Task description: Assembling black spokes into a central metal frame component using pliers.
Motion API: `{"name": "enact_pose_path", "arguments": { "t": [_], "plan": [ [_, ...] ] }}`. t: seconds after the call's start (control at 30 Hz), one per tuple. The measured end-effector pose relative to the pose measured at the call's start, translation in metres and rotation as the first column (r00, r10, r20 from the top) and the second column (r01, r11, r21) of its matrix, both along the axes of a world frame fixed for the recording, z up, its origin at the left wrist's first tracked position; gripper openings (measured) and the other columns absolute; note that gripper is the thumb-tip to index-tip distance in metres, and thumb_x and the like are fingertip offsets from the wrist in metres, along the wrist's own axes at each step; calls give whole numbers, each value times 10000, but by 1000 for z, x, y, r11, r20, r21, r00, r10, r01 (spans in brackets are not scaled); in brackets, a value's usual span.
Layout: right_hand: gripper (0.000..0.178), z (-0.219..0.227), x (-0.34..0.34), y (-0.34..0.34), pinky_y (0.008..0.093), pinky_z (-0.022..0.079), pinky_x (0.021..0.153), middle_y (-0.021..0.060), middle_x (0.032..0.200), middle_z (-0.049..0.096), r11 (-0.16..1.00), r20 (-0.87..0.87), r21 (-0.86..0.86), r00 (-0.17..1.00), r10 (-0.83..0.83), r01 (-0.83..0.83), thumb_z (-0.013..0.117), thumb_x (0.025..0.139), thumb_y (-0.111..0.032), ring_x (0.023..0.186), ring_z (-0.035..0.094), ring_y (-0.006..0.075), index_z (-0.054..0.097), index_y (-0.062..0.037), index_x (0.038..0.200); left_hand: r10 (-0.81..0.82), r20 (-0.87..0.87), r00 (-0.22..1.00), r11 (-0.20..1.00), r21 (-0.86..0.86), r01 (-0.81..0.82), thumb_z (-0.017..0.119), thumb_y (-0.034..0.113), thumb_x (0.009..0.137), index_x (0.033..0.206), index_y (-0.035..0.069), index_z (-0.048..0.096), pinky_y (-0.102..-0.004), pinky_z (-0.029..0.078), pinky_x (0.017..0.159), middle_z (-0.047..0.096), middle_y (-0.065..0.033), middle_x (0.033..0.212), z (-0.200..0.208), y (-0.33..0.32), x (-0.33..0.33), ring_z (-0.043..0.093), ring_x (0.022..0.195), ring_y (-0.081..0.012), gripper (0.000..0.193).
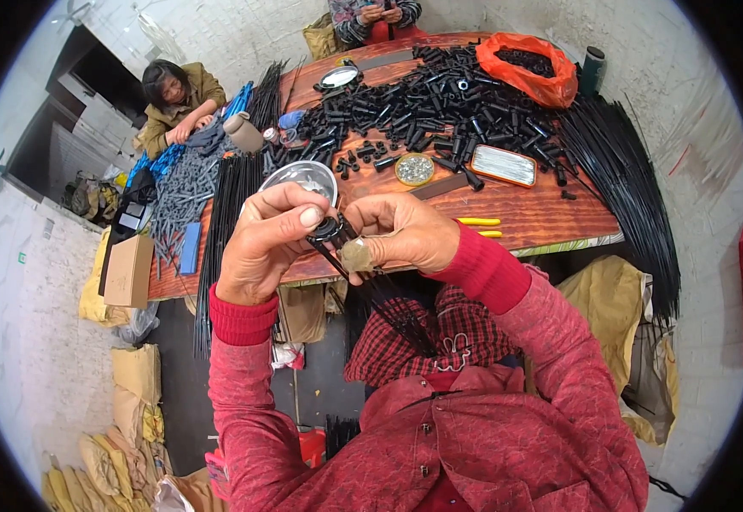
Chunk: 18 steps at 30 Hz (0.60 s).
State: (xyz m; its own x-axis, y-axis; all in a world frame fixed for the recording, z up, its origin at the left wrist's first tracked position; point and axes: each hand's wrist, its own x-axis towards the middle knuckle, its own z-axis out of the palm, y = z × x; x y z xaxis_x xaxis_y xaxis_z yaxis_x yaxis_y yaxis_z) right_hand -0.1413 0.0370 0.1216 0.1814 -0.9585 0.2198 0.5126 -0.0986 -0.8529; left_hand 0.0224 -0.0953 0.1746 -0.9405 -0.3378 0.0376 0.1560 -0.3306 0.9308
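Raised over the near table edge, my left hand pinches a round black plastic hub between thumb and fingertips. Thin black ribs, like those of an umbrella, hang from the hub toward my lap. Just to the right, my right hand is closed on the ribs beside the hub, its thumb wrapped in a tan cover. The exact spot where the ribs meet the hub is partly hidden by my fingers. Behind my left hand stands a shiny metal bowl.
Black plastic tubes heap across the wooden table. A round tin of small metal parts, a tray of thin wires, and yellow-handled pliers lie nearby. Long black rods overhang at right. Two other people sit at the table.
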Motion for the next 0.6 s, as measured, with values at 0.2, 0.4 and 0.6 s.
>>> {"name": "enact_pose_path", "arguments": {
  "t": [0.2, 0.4, 0.6],
  "plan": [
    [285, -4, -2, -5, 244, 501, 658, 66, 865, 656, 1000, 23, -23, 1000, -20, 20, 728, 845, -200, 743, 641, 134, 589, -4, 999, 72, -22, 997, 995, -64, -73, 680, 97, 852, 1032, -57, 653, -324, 568, 778, 681, -146, 1001, -3, 4, 9, 677, 857, -178, 239],
    [279, -6, -3, -8, 254, 510, 657, 72, 852, 663, 1000, 31, -5, 999, -6, 6, 723, 847, -189, 737, 646, 136, 587, 3, 997, 124, -44, 991, 965, -229, -131, 755, 32, 750, 1108, -48, 635, -323, 531, 866, 661, -193, 1096, -6, 8, 16, 666, 927, -205, 387],
    [315, -7, -8, -10, 279, 528, 723, 47, 924, 645, 994, -19, 107, 999, -29, 31, 729, 847, -171, 818, 636, 131, 607, 12, 1072, 189, -33, 981, 954, -229, -192, 740, -55, 729, 1118, -50, 635, -308, 530, 870, 669, -179, 1097, -9, 13, 15, 662, 965, -202, 402]
  ]
}}
